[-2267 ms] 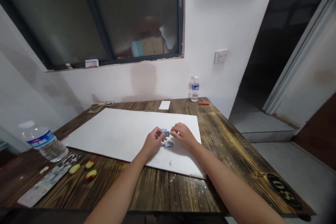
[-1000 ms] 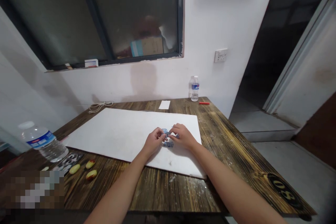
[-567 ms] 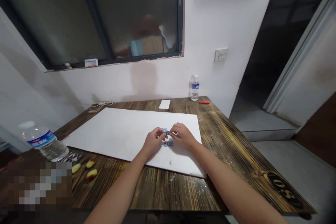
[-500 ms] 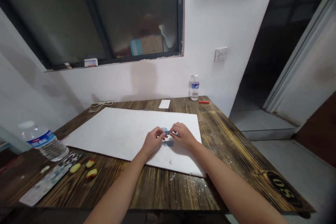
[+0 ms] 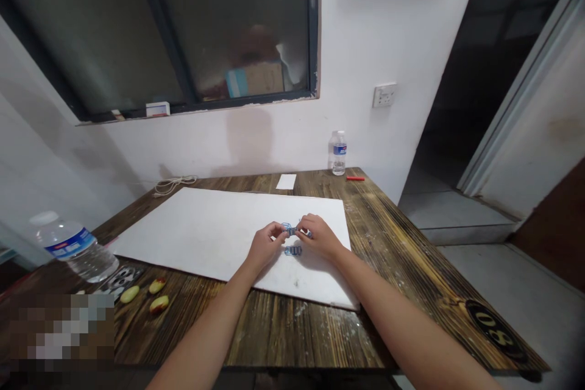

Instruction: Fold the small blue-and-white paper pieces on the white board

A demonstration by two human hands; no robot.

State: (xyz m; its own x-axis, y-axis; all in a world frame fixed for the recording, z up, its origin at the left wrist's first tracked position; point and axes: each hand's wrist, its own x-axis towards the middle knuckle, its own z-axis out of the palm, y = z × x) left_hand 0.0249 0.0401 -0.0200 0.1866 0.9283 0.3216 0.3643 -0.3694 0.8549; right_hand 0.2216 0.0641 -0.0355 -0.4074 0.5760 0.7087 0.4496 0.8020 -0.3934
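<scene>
A bare left hand (image 5: 266,245) and a bare right hand (image 5: 319,236) pinch one small blue piece (image 5: 293,231) with their fingertips.
At six o'clock, just below the pinch, a blue ladder-shaped piece (image 5: 293,251) lies on the white flat board (image 5: 205,219). Its long side runs from nine to three, and the left hand looks a bit nearer. Farther out, a clear plastic blue-label bottle (image 5: 339,161) stands at one o'clock with water inside; another clear blue-label bottle (image 5: 77,250) is at nine.
</scene>
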